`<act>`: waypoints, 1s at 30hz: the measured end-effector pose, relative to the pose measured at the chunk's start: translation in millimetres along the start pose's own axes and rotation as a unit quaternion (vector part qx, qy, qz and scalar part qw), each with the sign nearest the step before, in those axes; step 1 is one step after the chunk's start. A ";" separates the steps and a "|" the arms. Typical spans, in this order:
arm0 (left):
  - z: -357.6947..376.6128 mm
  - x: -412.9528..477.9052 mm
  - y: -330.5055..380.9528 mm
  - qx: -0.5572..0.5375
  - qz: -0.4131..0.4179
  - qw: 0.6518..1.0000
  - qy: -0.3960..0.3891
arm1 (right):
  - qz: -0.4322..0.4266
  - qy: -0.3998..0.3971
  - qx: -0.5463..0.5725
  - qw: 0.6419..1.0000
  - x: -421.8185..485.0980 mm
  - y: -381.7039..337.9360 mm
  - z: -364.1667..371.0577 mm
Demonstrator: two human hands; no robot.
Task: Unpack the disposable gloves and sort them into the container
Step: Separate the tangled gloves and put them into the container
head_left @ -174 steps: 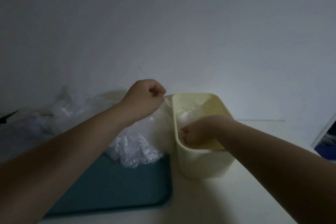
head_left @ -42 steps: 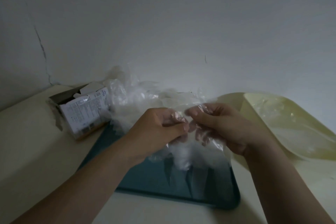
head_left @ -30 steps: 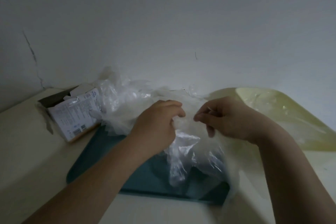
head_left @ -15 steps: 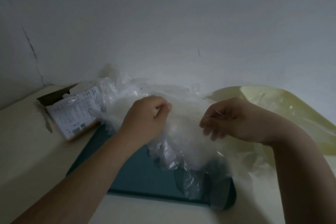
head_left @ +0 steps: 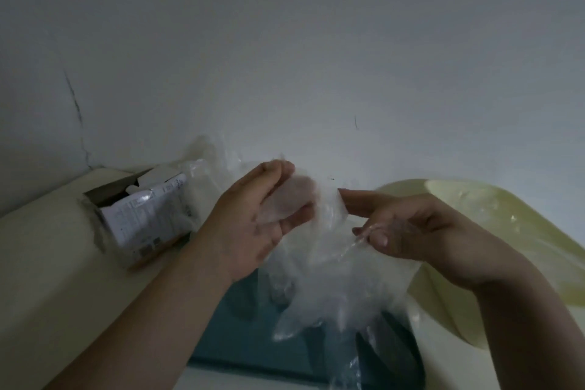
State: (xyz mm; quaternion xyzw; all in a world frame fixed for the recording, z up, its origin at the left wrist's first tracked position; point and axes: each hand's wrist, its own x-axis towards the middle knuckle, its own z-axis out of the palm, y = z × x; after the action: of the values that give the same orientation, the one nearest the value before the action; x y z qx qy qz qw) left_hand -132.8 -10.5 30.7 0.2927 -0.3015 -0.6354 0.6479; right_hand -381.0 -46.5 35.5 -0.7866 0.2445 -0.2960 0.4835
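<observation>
Two hands hold a bunch of clear gloves [head_left: 319, 266] up in the air over a blue-green tray [head_left: 240, 342]. The left hand [head_left: 253, 222] has its fingers and thumb curled round the thin plastic. The right hand [head_left: 411, 228] pinches the other side, with one finger sticking out straight. A pale yellow container [head_left: 437, 307] sits just to the right on the worktop [head_left: 47, 263]. An open box [head_left: 145, 218] lies on its side to the left, near the wall.

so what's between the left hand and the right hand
A bunch of clear disposable gloves, gripped by the left hand and pinched by the right hand, hanging over the teal tray; seen in the head view.
</observation>
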 end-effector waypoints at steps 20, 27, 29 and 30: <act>-8.2 1.7 -12.5 0.117 -0.099 0.987 -0.039 | -0.012 0.095 0.154 0.983 17.7 20.8 12.5; -30.2 22.7 -15.9 0.492 0.046 0.867 0.067 | -0.027 0.149 0.080 0.985 15.8 20.6 5.6; -30.4 23.2 -10.9 0.510 0.121 0.848 0.072 | -0.035 0.132 0.070 0.988 15.2 16.3 6.6; -30.1 22.9 -9.4 0.493 0.114 0.862 0.039 | -0.038 0.115 0.073 0.990 14.8 14.8 8.0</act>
State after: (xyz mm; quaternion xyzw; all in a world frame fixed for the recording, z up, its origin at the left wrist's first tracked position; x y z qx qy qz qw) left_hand -115.7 -33.8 4.4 0.5617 -0.5810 -0.3143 0.4981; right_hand -366.4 -57.7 22.6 -0.7183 0.2464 -0.4199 0.4971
